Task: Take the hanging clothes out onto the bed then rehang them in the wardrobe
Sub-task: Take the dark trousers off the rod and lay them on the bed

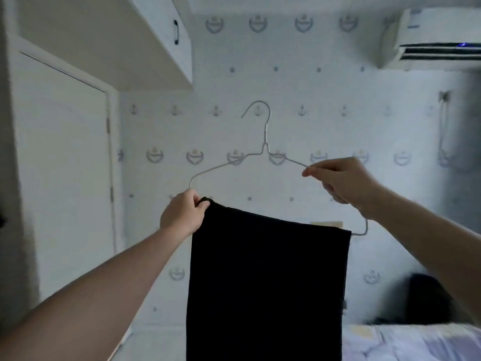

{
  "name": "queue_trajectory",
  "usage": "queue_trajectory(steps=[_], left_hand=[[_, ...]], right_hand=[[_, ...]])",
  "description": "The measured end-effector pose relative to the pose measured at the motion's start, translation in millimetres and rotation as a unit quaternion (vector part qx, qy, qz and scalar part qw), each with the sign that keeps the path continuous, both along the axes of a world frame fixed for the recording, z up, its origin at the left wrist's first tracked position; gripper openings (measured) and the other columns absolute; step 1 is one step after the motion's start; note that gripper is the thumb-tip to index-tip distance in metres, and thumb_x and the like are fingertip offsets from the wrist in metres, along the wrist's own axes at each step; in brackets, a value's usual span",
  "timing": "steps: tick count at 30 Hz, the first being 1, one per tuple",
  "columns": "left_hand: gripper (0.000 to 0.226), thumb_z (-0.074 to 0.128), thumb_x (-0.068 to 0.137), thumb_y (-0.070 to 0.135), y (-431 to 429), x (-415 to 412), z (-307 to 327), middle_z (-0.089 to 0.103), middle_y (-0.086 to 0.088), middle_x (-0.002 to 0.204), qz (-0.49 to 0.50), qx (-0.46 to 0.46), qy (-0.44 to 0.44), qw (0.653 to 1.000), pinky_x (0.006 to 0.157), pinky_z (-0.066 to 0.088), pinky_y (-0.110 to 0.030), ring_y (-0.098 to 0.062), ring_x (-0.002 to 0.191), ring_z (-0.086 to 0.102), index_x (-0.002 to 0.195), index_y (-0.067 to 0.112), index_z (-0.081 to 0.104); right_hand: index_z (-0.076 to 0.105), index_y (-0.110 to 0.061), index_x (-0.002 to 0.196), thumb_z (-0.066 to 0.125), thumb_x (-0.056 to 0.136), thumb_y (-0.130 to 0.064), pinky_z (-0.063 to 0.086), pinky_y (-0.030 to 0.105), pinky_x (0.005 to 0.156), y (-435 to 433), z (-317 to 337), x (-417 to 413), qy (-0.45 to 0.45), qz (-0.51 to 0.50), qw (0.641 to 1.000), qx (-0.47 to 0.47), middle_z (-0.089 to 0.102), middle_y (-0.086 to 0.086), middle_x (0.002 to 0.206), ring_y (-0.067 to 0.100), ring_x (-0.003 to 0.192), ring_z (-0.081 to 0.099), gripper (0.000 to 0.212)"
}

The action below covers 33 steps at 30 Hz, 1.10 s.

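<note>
A thin wire hanger (265,142) is held up in front of the wall, hook upward and tilted so its left end sits higher than its right. A folded black garment (265,282) hangs over its bottom bar. My left hand (182,214) grips the garment's top left corner together with the hanger's left end. My right hand (343,183) pinches the hanger's right shoulder wire between thumb and forefinger.
A white wardrobe door (62,178) stands at the left, with an overhead cabinet (156,40) above. The bed (411,342) lies at the bottom right with a dark item (429,300) against the wall. An air conditioner (437,40) is mounted at the top right.
</note>
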<state>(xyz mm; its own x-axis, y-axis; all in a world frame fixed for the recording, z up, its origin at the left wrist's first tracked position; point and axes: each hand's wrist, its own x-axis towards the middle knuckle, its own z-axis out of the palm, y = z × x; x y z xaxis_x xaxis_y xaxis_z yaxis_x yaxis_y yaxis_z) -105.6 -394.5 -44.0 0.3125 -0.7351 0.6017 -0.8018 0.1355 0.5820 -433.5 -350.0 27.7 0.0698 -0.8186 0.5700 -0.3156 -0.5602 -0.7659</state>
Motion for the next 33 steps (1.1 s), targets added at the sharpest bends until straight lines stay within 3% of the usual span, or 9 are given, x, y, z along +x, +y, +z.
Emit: queue_trajectory(steps=[4, 8, 11, 13, 16, 21, 25, 29, 33], left_hand=[[0.013, 0.066, 0.089, 0.027, -43.5, -79.8, -37.4, 0.063, -0.004, 0.101, -0.103, -0.001, 0.006, 0.995, 0.078, 0.047, -0.035, -0.027, 0.097, 0.061, 0.095, 0.017, 0.06], [0.044, 0.064, 0.092, 0.027, -82.2, -157.8, -64.4, 0.049, -0.016, 0.134, -0.16, -0.034, -0.036, 0.986, 0.093, 0.043, -0.046, -0.037, 0.122, 0.045, 0.131, 0.011, 0.05], [0.049, 0.061, 0.095, 0.033, -113.2, -219.2, -79.0, 0.05, -0.009, 0.143, -0.274, -0.033, -0.083, 0.958, 0.106, 0.038, -0.044, -0.032, 0.134, 0.039, 0.14, 0.016, 0.049], [0.038, 0.056, 0.098, 0.036, -135.8, -260.7, -88.5, 0.061, -0.008, 0.132, -0.342, -0.019, -0.122, 0.932, 0.103, 0.042, -0.041, -0.029, 0.127, 0.049, 0.132, 0.02, 0.057], [0.027, 0.048, 0.102, 0.033, -167.6, -320.7, -107.4, 0.072, -0.009, 0.099, -0.442, 0.023, -0.145, 0.885, 0.086, 0.051, -0.042, -0.031, 0.097, 0.066, 0.108, 0.016, 0.068], [0.036, 0.051, 0.101, 0.038, -204.1, -405.7, -144.6, 0.055, 0.001, 0.063, -0.57, 0.026, -0.144, 0.808, 0.06, 0.037, -0.034, -0.018, 0.061, 0.052, 0.077, 0.011, 0.054], [0.041, 0.054, 0.099, 0.037, -211.2, -462.6, -176.8, 0.046, 0.004, 0.057, -0.664, 0.007, -0.179, 0.726, 0.06, 0.04, -0.039, -0.026, 0.058, 0.05, 0.067, 0.012, 0.047], [0.04, 0.049, 0.103, 0.031, -203.9, -512.6, -209.4, 0.058, -0.016, 0.062, -0.704, -0.053, -0.216, 0.674, 0.058, 0.043, -0.04, -0.043, 0.064, 0.06, 0.069, 0.01, 0.052], [0.045, 0.043, 0.101, 0.033, -187.3, -559.1, -228.0, 0.055, -0.013, 0.054, -0.752, -0.092, -0.22, 0.614, 0.053, 0.041, -0.038, -0.036, 0.051, 0.055, 0.065, 0.008, 0.052]], right_hand=[[0.078, -0.018, 0.081, 0.066, 0.092, -0.019, 0.02, 0.016, 0.037, 1.7, -45.0, -70.6, -0.003, -0.071, 0.997, 0.012, 0.038, -0.005, 0.044, 0.011, 0.037, 0.025, 0.016], [0.078, -0.02, 0.08, 0.066, 0.091, -0.02, 0.02, 0.014, 0.036, 2.7, -86.4, -136.5, 0.002, -0.134, 0.991, 0.028, 0.036, -0.002, 0.044, 0.01, 0.036, 0.025, 0.017], [0.078, -0.021, 0.079, 0.068, 0.09, -0.019, 0.02, 0.013, 0.037, 2.1, -112.8, -181.1, 0.008, -0.173, 0.985, 0.029, 0.035, 0.0, 0.045, 0.01, 0.037, 0.024, 0.015], [0.078, -0.021, 0.076, 0.069, 0.088, -0.015, 0.02, 0.015, 0.037, 1.1, -128.4, -210.8, 0.003, -0.207, 0.978, 0.029, 0.036, 0.0, 0.045, 0.01, 0.038, 0.026, 0.016], [0.078, -0.02, 0.073, 0.071, 0.086, -0.008, 0.025, 0.019, 0.041, 1.7, -152.7, -256.2, -0.009, -0.273, 0.961, 0.031, 0.046, -0.004, 0.045, 0.01, 0.042, 0.034, 0.019], [0.076, -0.024, 0.07, 0.072, 0.086, -0.011, 0.03, 0.022, 0.049, 26.5, -193.0, -314.2, 0.053, -0.392, 0.915, 0.075, 0.049, -0.001, 0.052, 0.012, 0.051, 0.037, 0.02], [0.07, -0.022, 0.064, 0.072, 0.087, -0.021, 0.032, 0.015, 0.045, 60.4, -223.4, -326.8, 0.092, -0.475, 0.865, 0.136, 0.053, 0.0, 0.047, 0.007, 0.043, 0.037, 0.023], [0.067, -0.019, 0.064, 0.068, 0.089, -0.029, 0.035, 0.02, 0.046, 92.7, -249.4, -327.6, 0.107, -0.534, 0.812, 0.21, 0.062, 0.003, 0.052, 0.009, 0.043, 0.041, 0.027], [0.067, -0.014, 0.067, 0.067, 0.09, -0.026, 0.035, 0.016, 0.043, 123.9, -272.0, -331.9, 0.073, -0.579, 0.776, 0.24, 0.058, 0.002, 0.048, 0.007, 0.039, 0.041, 0.026]])
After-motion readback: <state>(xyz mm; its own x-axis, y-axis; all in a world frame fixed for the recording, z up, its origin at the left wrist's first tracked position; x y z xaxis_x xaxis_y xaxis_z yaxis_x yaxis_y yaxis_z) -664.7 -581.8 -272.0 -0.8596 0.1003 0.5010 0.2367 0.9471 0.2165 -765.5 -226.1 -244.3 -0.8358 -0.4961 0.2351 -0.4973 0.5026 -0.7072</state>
